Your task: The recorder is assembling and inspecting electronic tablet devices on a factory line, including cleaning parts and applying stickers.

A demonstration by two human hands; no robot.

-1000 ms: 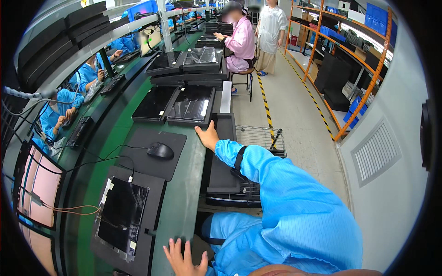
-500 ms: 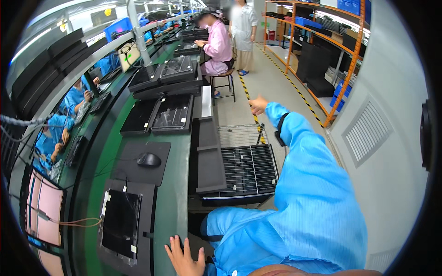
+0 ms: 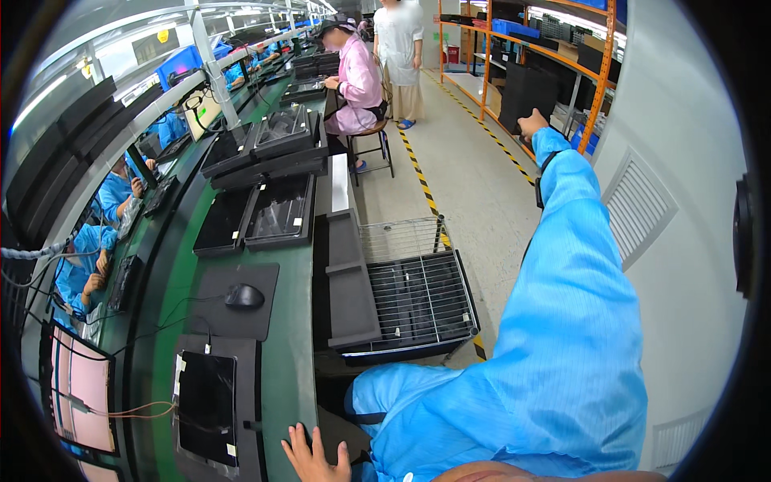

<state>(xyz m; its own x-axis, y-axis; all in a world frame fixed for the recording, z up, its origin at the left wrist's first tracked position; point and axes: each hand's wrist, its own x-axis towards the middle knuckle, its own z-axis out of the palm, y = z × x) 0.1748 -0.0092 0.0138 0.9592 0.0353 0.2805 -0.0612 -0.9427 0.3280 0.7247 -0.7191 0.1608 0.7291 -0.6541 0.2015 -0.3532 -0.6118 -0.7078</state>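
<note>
My left hand (image 3: pixel 316 459) lies flat with spread fingers on the edge of the green workbench (image 3: pixel 289 353). Beside it, on a dark pad, is a black display panel (image 3: pixel 207 402) in clear film, joined to thin cables. A black mouse (image 3: pixel 244 296) rests on a mouse pad (image 3: pixel 259 321) farther along the bench. My right arm, in a blue sleeve, reaches far out over the aisle. At its end my right hand (image 3: pixel 532 122) is raised with nothing in it, a finger stretched out and others partly curled. It appears in front of a black stack on the shelf, apparently without touching it.
A wire cart (image 3: pixel 422 297) holding dark panels stands beside the bench. Trays of panels (image 3: pixel 279 210) sit farther up. A person in pink (image 3: pixel 357 80) sits on a stool; another in white (image 3: pixel 399 48) stands behind. An orange shelf rack (image 3: pixel 486 72) lines the aisle's right side.
My right hand has swung right and up, from over the aisle to in front of the shelf rack. The view has turned slightly right. My left hand stays on the bench.
</note>
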